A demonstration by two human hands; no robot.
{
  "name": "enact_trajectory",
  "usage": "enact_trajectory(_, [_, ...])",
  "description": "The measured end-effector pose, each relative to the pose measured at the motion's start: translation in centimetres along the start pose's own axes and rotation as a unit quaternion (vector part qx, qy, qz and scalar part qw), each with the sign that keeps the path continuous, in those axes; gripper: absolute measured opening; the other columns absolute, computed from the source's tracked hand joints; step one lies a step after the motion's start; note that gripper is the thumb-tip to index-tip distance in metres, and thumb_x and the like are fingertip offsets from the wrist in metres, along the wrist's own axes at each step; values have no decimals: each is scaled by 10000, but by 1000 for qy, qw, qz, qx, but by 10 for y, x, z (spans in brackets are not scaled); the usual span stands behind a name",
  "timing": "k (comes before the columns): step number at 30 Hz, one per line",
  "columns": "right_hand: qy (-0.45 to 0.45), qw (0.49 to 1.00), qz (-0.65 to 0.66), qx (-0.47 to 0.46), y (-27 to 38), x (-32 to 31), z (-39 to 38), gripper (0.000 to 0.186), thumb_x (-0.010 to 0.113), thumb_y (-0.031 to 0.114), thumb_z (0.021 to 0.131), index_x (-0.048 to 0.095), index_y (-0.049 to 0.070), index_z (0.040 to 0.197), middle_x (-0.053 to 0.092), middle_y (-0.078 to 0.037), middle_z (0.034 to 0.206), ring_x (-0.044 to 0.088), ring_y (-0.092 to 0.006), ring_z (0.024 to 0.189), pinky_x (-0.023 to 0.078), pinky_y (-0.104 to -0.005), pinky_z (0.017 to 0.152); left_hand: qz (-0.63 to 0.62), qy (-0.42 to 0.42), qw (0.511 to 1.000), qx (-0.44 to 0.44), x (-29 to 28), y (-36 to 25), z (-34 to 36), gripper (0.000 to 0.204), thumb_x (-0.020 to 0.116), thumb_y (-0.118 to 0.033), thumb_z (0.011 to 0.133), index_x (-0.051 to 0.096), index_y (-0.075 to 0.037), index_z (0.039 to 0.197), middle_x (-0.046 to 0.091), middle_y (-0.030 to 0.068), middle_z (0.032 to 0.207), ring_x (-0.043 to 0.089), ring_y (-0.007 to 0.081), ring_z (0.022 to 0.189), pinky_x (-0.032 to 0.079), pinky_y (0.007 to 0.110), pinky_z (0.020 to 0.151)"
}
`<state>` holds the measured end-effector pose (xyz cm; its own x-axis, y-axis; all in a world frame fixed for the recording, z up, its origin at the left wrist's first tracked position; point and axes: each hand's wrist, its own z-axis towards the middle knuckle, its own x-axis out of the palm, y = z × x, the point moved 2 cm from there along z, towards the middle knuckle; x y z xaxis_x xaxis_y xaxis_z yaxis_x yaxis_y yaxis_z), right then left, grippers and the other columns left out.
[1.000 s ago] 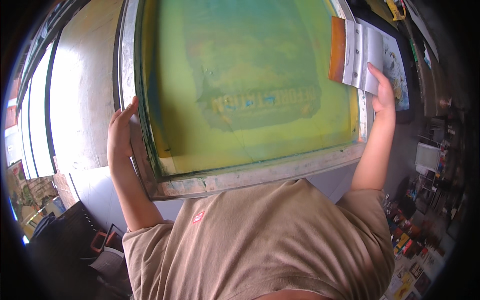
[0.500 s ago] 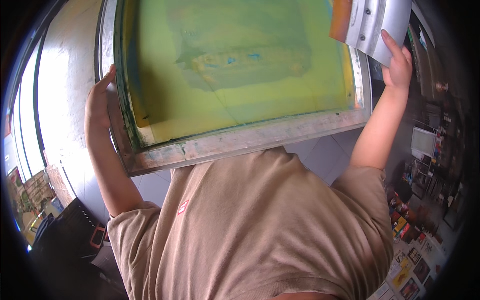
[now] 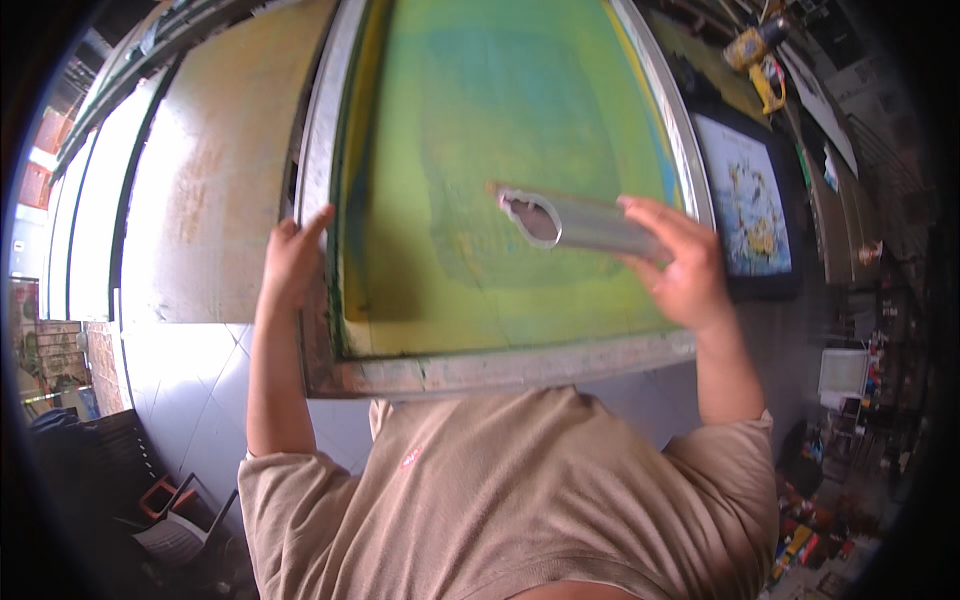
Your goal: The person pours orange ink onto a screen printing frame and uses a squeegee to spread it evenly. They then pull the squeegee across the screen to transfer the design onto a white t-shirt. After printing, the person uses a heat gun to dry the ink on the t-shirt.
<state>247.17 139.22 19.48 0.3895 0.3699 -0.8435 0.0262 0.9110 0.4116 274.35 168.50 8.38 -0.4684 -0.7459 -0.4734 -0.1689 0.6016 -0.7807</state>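
A large screen-printing frame (image 3: 500, 372), metal-edged with stains, stretches away in front of my body. Its yellow-green mesh (image 3: 500, 310) carries a darker greenish patch in the middle. My left hand (image 3: 288, 262) is closed on the frame's left side near the close corner. In my right hand (image 3: 690, 262) is a squeegee (image 3: 605, 226) with a silver metal handle, fingers wrapped round its right part. The squeegee lies across the view above the mesh, its hollow end facing left and slightly blurred. Whether it touches the mesh I cannot tell.
Right of the frame lies a dark-bordered panel (image 3: 745, 195) with a coloured picture. Beyond it sits a yellow-and-black power drill (image 3: 758, 60). A pale brown board (image 3: 225, 170) stretches along the left. Grey floor tiles (image 3: 190, 370) show below, with a dark chair (image 3: 90, 470) at lower left.
My right hand has brought the squeegee from the frame's right edge inward over the mesh and turned it. The frame appears lower and farther right in view, with my left hand still on it.
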Motion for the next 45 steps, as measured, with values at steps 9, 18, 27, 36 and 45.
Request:
enact_trajectory(9, [-122,990,-61,-45,-20,29,67,439,711,-27,638,604,16,1062,657,-140,1015,644,-303,903,520,-353,766,313,-56,815,484,35,-142,-70,913,789,-360,639,314,-58,1358,393,189,1324,378,358,1236,325,456,1019])
enact_trajectory(18, [-74,974,-205,-66,-64,37,187,348,703,113,707,623,136,1045,665,-50,967,645,-270,840,523,-361,697,380,-53,770,509,79,-239,42,452,670,-191,745,552,-188,1181,656,87,933,632,288,830,501,416,739])
enact_trajectory(27, [71,974,-214,-18,-96,102,280,380,658,155,743,585,146,1115,646,-49,1014,617,-265,936,512,-402,779,427,25,811,399,83,-247,131,509,494,-21,718,562,-190,1194,656,123,934,620,309,869,507,402,766])
enact_trajectory(36, [69,968,-243,-12,-109,131,275,286,677,218,693,626,144,964,660,-109,881,636,-306,844,521,-418,725,460,13,775,434,95,-227,153,418,545,-85,699,634,-243,1075,657,136,919,625,332,870,509,419,743])
enact_trajectory(45, [50,976,-187,-100,22,49,72,413,652,62,678,601,16,1086,651,-157,1002,649,-313,861,542,-369,688,384,42,682,621,76,-135,-54,360,569,-51,775,485,22,1117,581,171,913,639,302,767,562,327,544])
